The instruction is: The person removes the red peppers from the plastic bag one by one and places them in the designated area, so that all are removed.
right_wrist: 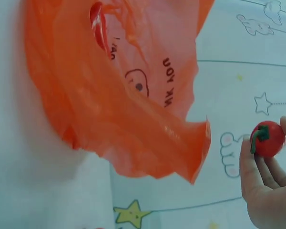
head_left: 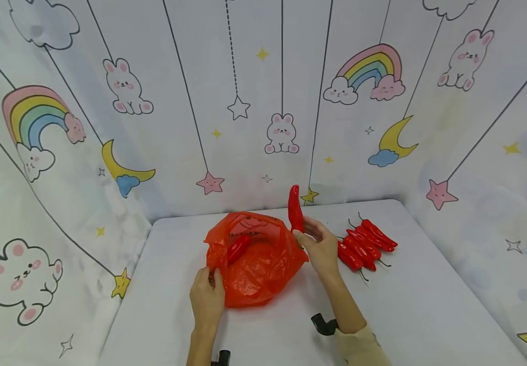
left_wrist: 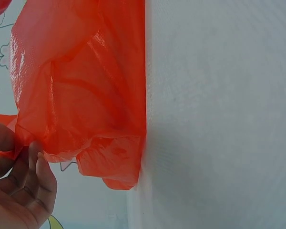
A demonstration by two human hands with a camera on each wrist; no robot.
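A red plastic bag [head_left: 258, 277] stands with its mouth spread, printed with dark lettering and a face. My left hand [head_left: 208, 295] pinches the bag's left rim between thumb and fingers, as the left wrist view also shows. Inside the mouth lies one red chili pepper [head_left: 239, 248]. My right hand [head_left: 320, 249] holds another red chili pepper [head_left: 295, 208] upright by its lower end, at the bag's right edge. In the right wrist view that held pepper [right_wrist: 268, 139] is seen end-on with its green stem, apart from the bag.
Several red chili peppers [head_left: 366, 241] with dark stems lie in a slanting row on the white table [head_left: 409, 305], right of my right hand. Behind the table hangs a pale cloth [head_left: 245, 157] printed with bunnies, stars and rainbows. A black wrist device [head_left: 323, 324] sits beside the right forearm.
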